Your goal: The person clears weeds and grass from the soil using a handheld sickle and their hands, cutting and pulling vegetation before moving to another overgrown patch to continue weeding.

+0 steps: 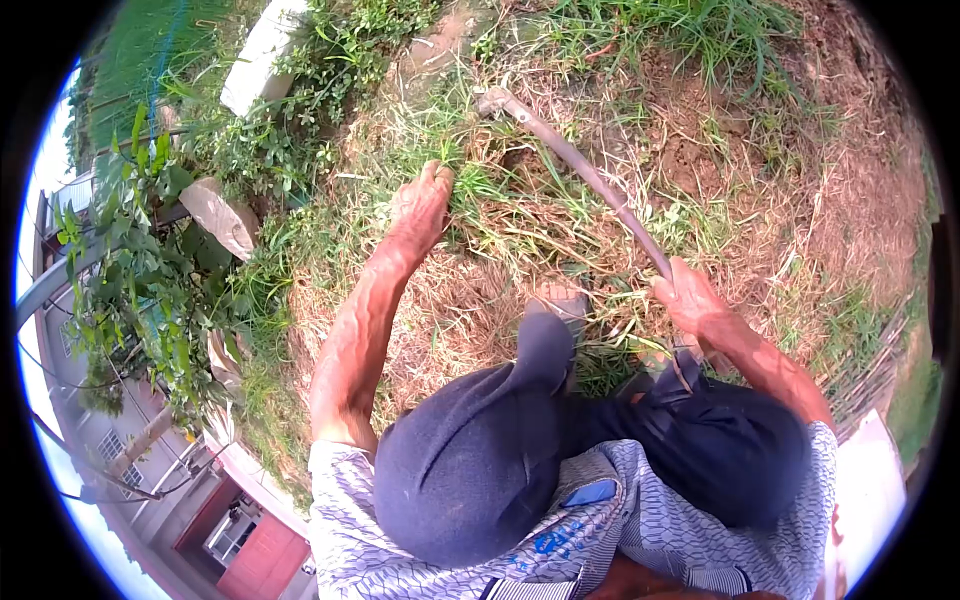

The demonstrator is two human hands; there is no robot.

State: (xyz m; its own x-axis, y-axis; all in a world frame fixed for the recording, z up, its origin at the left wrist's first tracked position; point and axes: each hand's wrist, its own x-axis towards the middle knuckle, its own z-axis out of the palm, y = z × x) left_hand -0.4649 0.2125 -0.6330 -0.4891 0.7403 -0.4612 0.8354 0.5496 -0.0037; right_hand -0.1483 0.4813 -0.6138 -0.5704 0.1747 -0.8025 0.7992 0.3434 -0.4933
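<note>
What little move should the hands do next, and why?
Maybe give the green grass a gentle tug with the left hand. That hand is already down among the blades, while the right hand holds the tool by its handle, its far end off to one side.

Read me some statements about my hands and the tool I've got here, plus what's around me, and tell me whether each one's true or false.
1. The right hand grips the long-handled tool. True.
2. The left hand is on the tool's handle too. False: it is down at the grass, apart from the handle.
3. The tool's far end is farther from the body than the right hand is. True.
4. The white block lies beside the right hand. False: it lies on the left hand's side, beyond that hand.
5. Both forearms are bare. True.
</note>
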